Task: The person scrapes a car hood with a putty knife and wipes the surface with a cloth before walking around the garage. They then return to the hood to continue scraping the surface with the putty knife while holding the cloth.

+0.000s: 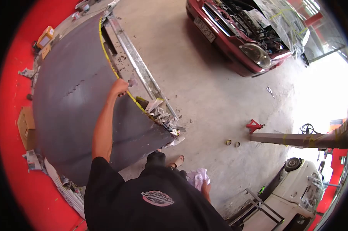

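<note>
A grey car hood (74, 77) lies raised in front of me, with yellow masking tape (107, 57) along its far edge. My left hand (120, 87) is closed at that taped edge, and a small crumpled pinkish cloth (133, 80) sticks out past the fingers. Down by my right side, my right hand (206, 190) grips a bunched white cloth (198, 177); my body partly hides this hand. Crumpled masking paper (160, 114) hangs at the hood's near right corner. A row of dark marks runs across the hood's surface.
A long metal beam (133, 57) runs beside the hood. Beyond stands a red car (235, 42) with its engine exposed. On the floor are two tape rolls (228, 142) and a red jack stand (254, 126). A post (297, 140) and a white vehicle (293, 188) are at right.
</note>
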A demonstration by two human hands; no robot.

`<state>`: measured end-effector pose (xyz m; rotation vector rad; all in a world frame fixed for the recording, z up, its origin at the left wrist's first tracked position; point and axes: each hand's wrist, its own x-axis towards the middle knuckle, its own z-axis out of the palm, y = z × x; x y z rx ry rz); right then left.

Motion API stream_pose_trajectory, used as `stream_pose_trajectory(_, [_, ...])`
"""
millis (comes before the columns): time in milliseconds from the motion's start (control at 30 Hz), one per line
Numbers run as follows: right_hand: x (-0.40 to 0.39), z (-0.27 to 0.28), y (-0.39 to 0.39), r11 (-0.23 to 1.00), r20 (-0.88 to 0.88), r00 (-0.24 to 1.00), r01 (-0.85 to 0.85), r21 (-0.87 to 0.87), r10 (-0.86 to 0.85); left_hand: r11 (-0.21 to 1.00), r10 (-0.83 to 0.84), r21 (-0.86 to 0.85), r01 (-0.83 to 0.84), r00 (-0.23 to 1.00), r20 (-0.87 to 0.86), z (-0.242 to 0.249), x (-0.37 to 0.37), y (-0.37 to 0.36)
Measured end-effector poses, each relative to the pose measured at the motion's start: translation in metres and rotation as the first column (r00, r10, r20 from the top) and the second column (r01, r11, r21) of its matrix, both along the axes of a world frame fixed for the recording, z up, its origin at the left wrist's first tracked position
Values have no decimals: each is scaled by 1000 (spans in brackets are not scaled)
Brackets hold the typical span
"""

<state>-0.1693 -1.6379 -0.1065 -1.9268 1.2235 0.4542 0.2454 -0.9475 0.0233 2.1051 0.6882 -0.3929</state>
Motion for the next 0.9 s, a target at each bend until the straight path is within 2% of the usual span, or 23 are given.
stream_pose_trajectory(33, [12, -6, -5, 999, -52, 998, -28, -30, 26, 999, 7, 36, -5, 998, -63, 1, -1, 0])
stream_pose_trajectory(67, [18, -11, -7, 997, 40, 996, -73, -19, 74, 997, 14, 70, -5, 992, -122, -1, 5, -7])
stream_pose_trajectory(100, [24, -11, -8, 997, 55, 995, -82, -15, 83, 995, 18, 101, 1, 983, -181, 0, 10, -16])
stream_pose_trajectory(133, [32, -9, -9, 997, 68, 994, -82, -14, 83, 981, -48, 174, 89, 973, -224, 2, 13, -20])
stream_pose_trajectory(167, [37, -7, -11, 997, 80, 994, -77, -11, 78, 910, -152, 366, 197, 977, -150, 3, 11, -23])
stream_pose_trajectory(233, [45, 7, -10, 999, 98, 994, -47, 0, 46, 627, -389, 711, 319, 919, -69, -5, 11, -29])
stream_pose_trajectory(333, [47, 23, -6, 1000, 145, 989, -14, 11, 12, 500, -383, 770, 397, 898, -214, -19, 31, -47])
stream_pose_trajectory(433, [35, 31, 1, 1000, 238, 971, -3, 5, 2, 441, -410, 748, 495, 853, -323, -28, 43, -69])
stream_pose_trajectory(467, [29, 30, 3, 1000, 274, 962, -16, 11, 12, 427, -471, 748, 508, 831, -295, -44, 52, -72])
stream_pose_trajectory(500, [26, 29, 2, 1000, 199, 980, -26, 3, 25, 412, -520, 748, 520, 809, -275, -55, 57, -70])
stream_pose_trajectory(567, [10, 30, -6, 998, 32, 998, -63, -9, 63, 298, -614, 765, 571, 728, -305, -18, 54, -81])
stream_pose_trajectory(633, [-24, -7, -30, 996, 160, 983, -92, 6, 90, 532, -520, 757, 379, 852, -62, 12, 26, -61])
stream_pose_trajectory(667, [-29, -22, -35, 994, 159, 982, -107, 11, 104, 630, -457, 729, 268, 887, 69, 30, 13, -58])
stream_pose_trajectory(767, [-5, -39, -32, 984, 42, 984, -174, 40, 172, 665, -297, 746, -37, 903, 310, 119, -74, -43])
stream_pose_trajectory(867, [28, -53, -46, 950, -13, 953, -301, 77, 303, 766, -117, 580, -275, 829, 547, 129, -188, -35])
stream_pose_trajectory(900, [40, -57, -51, 935, -14, 938, -343, 90, 346, 798, 29, 502, -333, 853, 520, 133, -231, -42])
